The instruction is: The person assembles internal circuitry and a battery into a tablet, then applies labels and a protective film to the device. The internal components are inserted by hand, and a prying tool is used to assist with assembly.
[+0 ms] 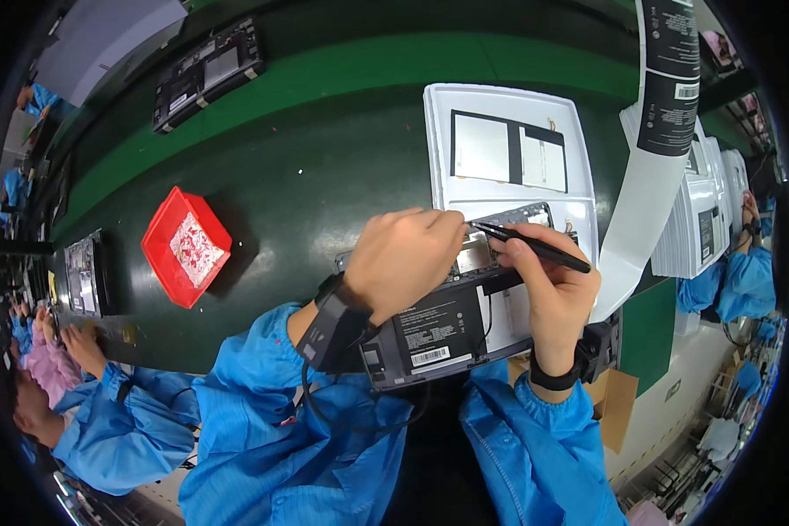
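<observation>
An opened black electronic device [390, 373] lies in front of me, its circuit boards bared at the far side. A black battery [434, 336] with a printed label sits in its near part. My right hand [557, 289] grips a pair of black tweezers [539, 248], whose tips point left. My left hand [408, 259] is over the far left part of the device, back of the hand up. Its fingers are pinched together right by the tweezer tips; whatever they hold is hidden.
Beyond the device lies a white tray [508, 95] with a battery pack [482, 147]. A strip of labels [662, 188] hangs at the right before stacked white trays [675, 232]. Left are a red bin [162, 254] of scraps and another opened device [83, 276]. A co-worker's hand [83, 351] is nearby.
</observation>
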Tool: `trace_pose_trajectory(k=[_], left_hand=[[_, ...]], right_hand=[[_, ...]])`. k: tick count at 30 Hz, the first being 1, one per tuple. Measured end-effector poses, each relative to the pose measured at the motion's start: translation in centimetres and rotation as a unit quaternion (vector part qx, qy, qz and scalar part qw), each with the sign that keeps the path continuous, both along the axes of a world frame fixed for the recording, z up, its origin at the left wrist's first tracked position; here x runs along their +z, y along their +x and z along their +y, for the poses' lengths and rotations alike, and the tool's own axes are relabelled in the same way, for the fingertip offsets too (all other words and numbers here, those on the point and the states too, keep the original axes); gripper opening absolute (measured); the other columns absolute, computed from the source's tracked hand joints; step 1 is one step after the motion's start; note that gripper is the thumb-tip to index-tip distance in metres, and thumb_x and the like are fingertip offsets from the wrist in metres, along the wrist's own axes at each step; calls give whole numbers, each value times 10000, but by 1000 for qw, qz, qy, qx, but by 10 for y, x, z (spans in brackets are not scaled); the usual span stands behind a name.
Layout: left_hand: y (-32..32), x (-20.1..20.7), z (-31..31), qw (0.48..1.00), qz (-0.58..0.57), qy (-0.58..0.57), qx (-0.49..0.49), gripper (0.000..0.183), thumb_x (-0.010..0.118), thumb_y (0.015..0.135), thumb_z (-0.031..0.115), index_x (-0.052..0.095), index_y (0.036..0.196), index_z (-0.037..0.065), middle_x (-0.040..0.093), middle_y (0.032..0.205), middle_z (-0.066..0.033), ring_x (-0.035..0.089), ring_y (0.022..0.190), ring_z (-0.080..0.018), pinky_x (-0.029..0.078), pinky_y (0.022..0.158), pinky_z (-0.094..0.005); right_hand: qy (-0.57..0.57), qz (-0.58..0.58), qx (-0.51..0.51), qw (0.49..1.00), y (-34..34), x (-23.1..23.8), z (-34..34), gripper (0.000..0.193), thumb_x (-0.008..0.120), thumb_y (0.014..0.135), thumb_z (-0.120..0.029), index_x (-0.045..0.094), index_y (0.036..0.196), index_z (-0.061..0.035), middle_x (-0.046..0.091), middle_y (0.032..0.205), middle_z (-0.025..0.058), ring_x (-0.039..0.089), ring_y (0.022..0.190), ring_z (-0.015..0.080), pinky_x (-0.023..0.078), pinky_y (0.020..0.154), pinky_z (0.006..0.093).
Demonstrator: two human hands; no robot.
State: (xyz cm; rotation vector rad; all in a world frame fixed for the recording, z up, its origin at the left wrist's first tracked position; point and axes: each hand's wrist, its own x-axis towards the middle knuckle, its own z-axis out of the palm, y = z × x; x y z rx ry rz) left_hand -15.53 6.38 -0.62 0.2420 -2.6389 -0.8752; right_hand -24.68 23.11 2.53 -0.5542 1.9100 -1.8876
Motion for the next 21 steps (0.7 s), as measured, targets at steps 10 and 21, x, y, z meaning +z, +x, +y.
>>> trace_pose_trajectory(k=[10,21], left_hand=[[50,6,-7,995,16,48,91,136,738,844,18,706,974,-5,732,931,-163,726,802,-321,576,721,-381],[55,-5,-12,995,37,65,63,219,749,812,-2,723,1030,-2,736,1017,-155,736,877,-304,609,771,-371]], right_hand=[[-34,-6,67,997,18,-27,-24,202,743,884,-16,714,1080,21,708,985,108,689,827,128,573,700,253],[45,-13,59,997,20,-19,-24,208,776,829,13,732,1030,36,742,959,130,712,826,161,574,709,262]])
